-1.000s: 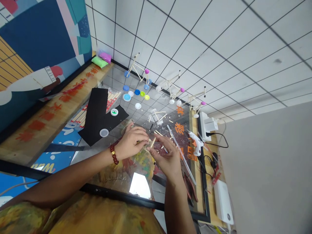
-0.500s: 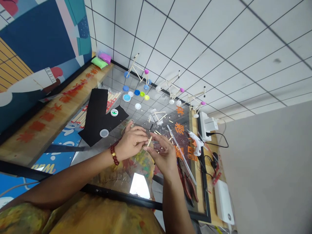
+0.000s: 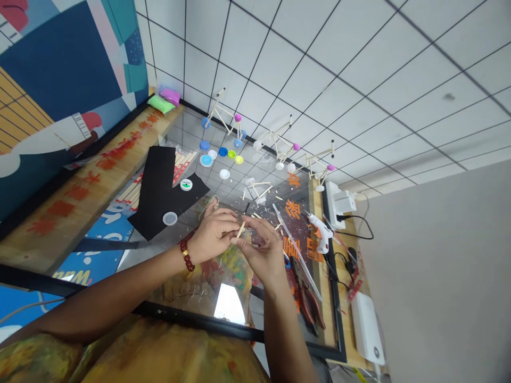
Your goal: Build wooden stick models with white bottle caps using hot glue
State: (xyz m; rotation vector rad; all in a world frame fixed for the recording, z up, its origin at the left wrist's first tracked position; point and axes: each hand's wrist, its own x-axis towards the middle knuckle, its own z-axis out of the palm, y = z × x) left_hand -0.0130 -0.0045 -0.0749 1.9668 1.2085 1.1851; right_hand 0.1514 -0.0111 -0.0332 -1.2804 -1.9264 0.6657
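Observation:
Between the fingertips of my right hand is a short pale wooden stick, pinched by thumb and forefinger. My left hand, with a beaded bracelet at the wrist, is closed right beside it, its fingertips meeting the stick's left side. What the left fingers hold is mostly hidden behind them. Both hands are over the glass tabletop. Past them a small stick frame with white discs lies among wood scraps.
Three stick models with coloured caps stand along the far edge. Black sheets and bundled sticks lie left. A white glue gun, pliers and a clear glue stick lie right. Bottle caps sit farther back.
My right hand has shifted left with the stick, closer against my left hand. The left hand has stayed nearly in place. More of the pliers now shows.

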